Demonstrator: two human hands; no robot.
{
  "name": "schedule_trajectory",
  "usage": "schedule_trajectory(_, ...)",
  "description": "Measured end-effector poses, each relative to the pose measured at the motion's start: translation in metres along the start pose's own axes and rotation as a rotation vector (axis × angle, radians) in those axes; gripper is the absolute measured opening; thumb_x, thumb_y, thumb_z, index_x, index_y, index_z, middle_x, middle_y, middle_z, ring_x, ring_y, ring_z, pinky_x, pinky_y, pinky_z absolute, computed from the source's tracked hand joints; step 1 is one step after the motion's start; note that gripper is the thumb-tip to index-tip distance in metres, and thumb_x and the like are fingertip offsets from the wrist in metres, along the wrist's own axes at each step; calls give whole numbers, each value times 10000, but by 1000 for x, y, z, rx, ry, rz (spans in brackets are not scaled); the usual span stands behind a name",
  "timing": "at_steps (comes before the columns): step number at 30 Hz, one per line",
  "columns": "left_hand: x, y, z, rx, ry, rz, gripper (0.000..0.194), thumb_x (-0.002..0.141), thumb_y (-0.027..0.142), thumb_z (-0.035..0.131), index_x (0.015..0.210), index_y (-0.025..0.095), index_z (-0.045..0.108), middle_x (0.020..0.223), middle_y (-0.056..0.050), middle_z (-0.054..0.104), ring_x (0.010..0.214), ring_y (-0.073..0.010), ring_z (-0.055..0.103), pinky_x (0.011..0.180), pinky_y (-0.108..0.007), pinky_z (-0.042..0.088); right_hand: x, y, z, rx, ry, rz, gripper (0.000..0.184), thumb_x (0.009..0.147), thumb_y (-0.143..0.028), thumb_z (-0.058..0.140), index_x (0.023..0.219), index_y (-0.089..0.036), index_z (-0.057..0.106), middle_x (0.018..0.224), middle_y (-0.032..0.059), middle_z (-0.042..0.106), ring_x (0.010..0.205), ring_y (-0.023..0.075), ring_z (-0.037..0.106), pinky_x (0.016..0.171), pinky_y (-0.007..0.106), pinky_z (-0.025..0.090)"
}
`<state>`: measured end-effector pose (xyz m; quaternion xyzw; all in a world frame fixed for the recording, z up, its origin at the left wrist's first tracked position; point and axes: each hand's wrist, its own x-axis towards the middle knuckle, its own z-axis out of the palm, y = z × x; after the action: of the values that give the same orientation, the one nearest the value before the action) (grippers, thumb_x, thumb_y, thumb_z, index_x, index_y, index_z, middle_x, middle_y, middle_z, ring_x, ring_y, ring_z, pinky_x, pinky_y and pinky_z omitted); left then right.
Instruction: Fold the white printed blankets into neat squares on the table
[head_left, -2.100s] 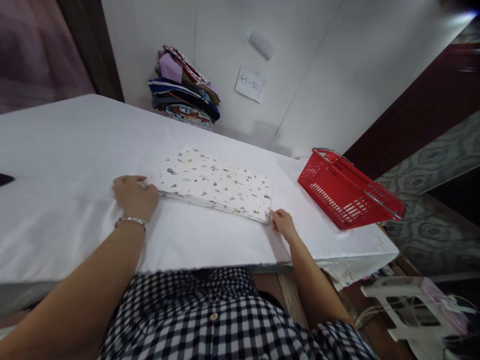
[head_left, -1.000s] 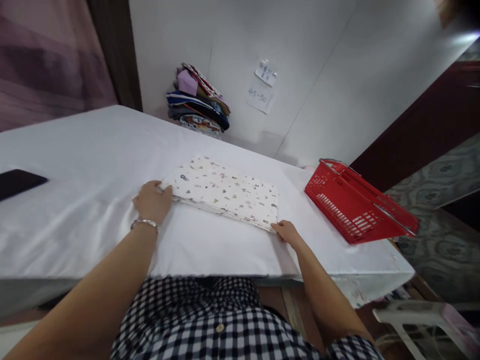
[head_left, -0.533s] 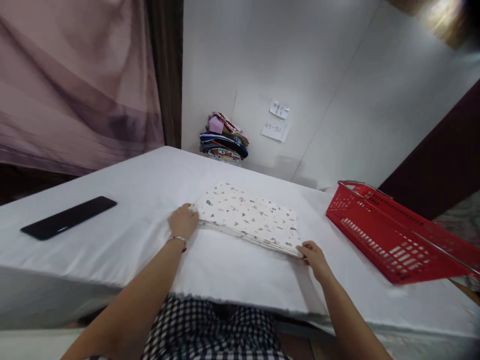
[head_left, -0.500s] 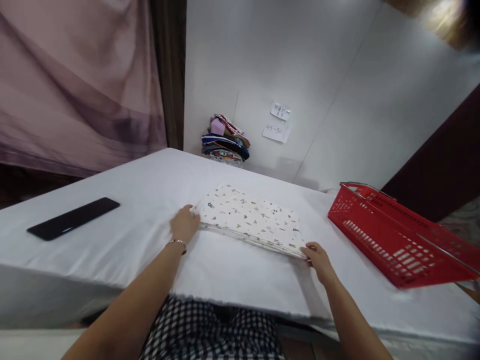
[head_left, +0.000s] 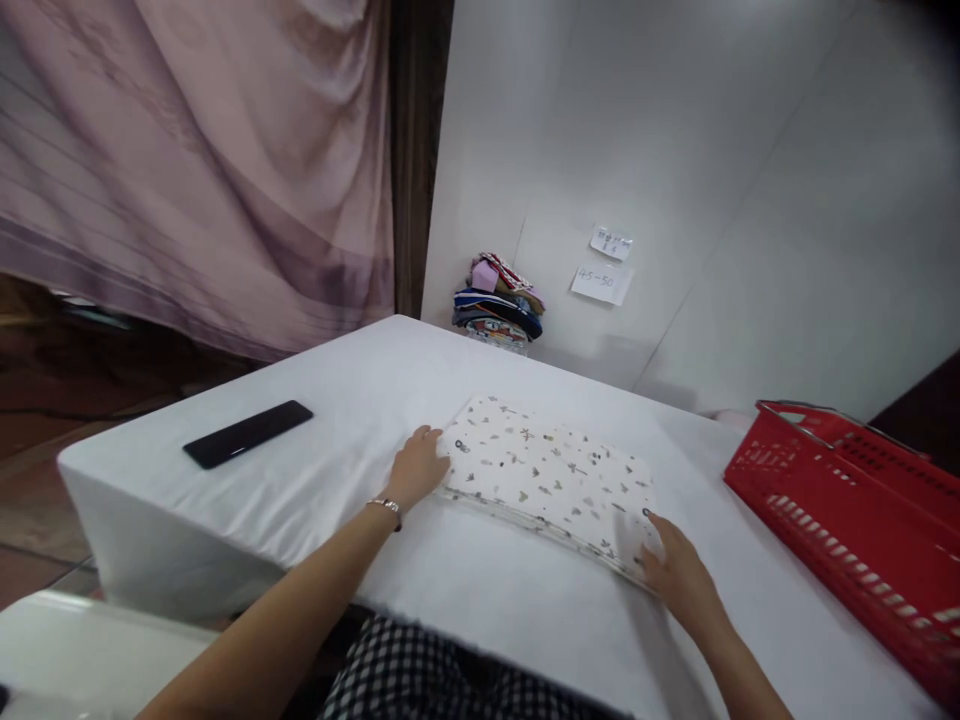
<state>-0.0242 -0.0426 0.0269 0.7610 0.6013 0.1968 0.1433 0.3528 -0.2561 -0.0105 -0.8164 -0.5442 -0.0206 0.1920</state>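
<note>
A folded white cloth (head_left: 547, 470) with a small scattered print lies flat in front of me on a white-covered table (head_left: 510, 580). Its layered edge faces me. My left hand (head_left: 420, 468), with a bracelet on the wrist, touches the cloth's left edge, thumb and fingers apart. At the near right corner my right hand (head_left: 681, 572) rests against the cloth, its thumb and forefinger spread. Parts of the fingers of both hands are hidden.
A red plastic basket (head_left: 847, 520) with metal handles stands on the right. A black flat slab (head_left: 249, 434) lies on the left. At the back, a pile of folded fabrics (head_left: 499, 305) sits by the wall, near paper notes (head_left: 602, 283). A pink curtain (head_left: 300, 180) hangs at left.
The view has turned left, so everything sits farther right. My right hand has gone from pinching the cloth's near corner to spread fingers against its side. My left hand stays at the left edge.
</note>
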Motion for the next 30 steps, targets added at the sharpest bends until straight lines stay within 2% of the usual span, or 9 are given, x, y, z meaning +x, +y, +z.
schedule_trajectory(3,14,18,3,76,26,131,502,835,411,454,1283,185,452,1461,-117,317,1323,-268,307,1042,-420,297,17,-27,8,75,-15,-124,540,843,-430,350,1323,-198,434,1445,72,346,1328,226,318,1042,374,345)
schedule_trajectory(5,22,22,11,129,11,210,527,848,471,426,1296,194,440,1477,-107,291,1348,-266,261,1071,-447,236,31,-34,17,65,-56,-152,567,856,-465,333,1351,-198,405,1484,57,275,1363,223,243,1048,381,336)
schedule_trajectory(8,28,14,29,185,-67,235,560,845,525,396,1313,219,425,1488,-84,274,1354,-286,239,1065,-500,208,47,-23,34,-68,-133,-74,622,849,-477,324,1358,-126,400,1468,105,304,1373,261,209,1087,435,252)
schedule_trajectory(11,27,2,42,195,-69,250,577,842,555,369,1315,229,425,1493,-71,267,1341,-299,255,1031,-503,252,53,-2,51,-180,-160,-10,655,846,-496,309,1352,-91,406,1453,129,327,1362,285,233,1094,448,220)
schedule_trajectory(15,23,0,43,203,-37,263,560,844,540,366,1313,239,426,1488,-70,278,1304,-301,307,1006,-491,277,51,12,61,-200,-134,-49,658,856,-521,276,1368,-124,389,1465,107,308,1365,267,231,1086,441,244)
schedule_trajectory(20,21,6,41,211,-28,255,537,851,514,369,1316,250,421,1485,-71,285,1269,-300,340,1005,-491,262,61,6,55,-214,-207,-14,658,836,-547,313,1323,-131,460,1438,122,357,1349,281,273,1068,455,284)
schedule_trajectory(23,21,5,43,204,-30,255,543,855,514,360,1326,248,409,1487,-76,277,1273,-310,328,1008,-504,248,79,-17,51,-175,-245,-35,651,853,-539,279,1341,-139,442,1448,112,340,1355,264,263,1088,454,249)
schedule_trajectory(25,22,4,44,205,-34,258,549,858,515,352,1330,239,407,1489,-83,271,1271,-316,326,1007,-513,244,93,-45,53,-100,-263,-103,637,867,-519,274,1360,-141,417,1453,107,333,1358,240,259,1103,416,232)
schedule_trajectory(30,21,4,46,202,-29,266,564,856,528,360,1327,225,417,1484,-94,280,1255,-319,342,993,-530,260,130,-152,74,64,-341,-336,624,878,-486,332,1382,-119,380,1474,114,287,1373,240,216,1124,397,182)
